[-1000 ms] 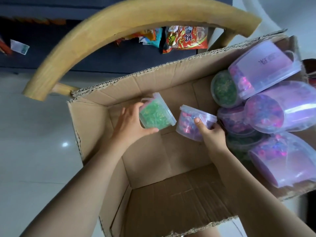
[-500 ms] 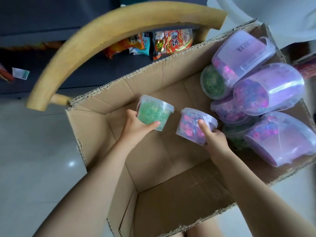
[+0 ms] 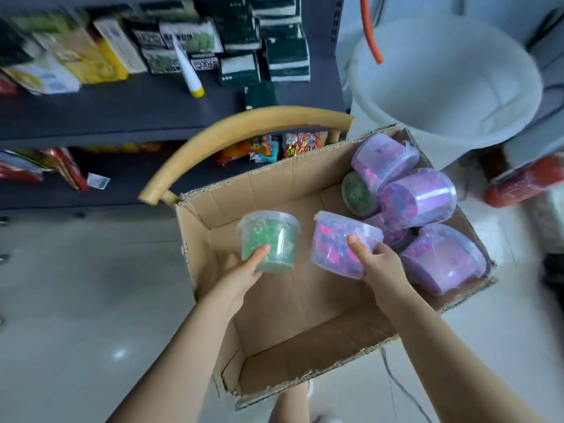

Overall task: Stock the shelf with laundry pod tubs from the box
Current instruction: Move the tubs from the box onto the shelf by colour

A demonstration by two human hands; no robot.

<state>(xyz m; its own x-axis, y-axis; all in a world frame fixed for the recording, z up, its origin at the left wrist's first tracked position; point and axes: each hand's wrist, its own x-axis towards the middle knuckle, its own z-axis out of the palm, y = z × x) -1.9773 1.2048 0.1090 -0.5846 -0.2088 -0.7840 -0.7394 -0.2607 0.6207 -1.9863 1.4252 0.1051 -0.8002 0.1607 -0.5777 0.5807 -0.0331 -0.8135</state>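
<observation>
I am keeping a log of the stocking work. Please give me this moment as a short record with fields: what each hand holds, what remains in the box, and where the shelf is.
left hand: holds green tub, upright, lid on
right hand: holds pink tub, tilted, lid on
box: open, near half bare
remaining tubs: several piled at the box's right end, mostly purple
shelf: beyond the box, partly stocked with packets
stage: both tubs lifted above the box, not yet shelved

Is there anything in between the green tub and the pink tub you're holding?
No, nothing. In the head view, only a gap shows between the green tub and the pink tub, with the cardboard box's bare inside wall behind it.
</observation>
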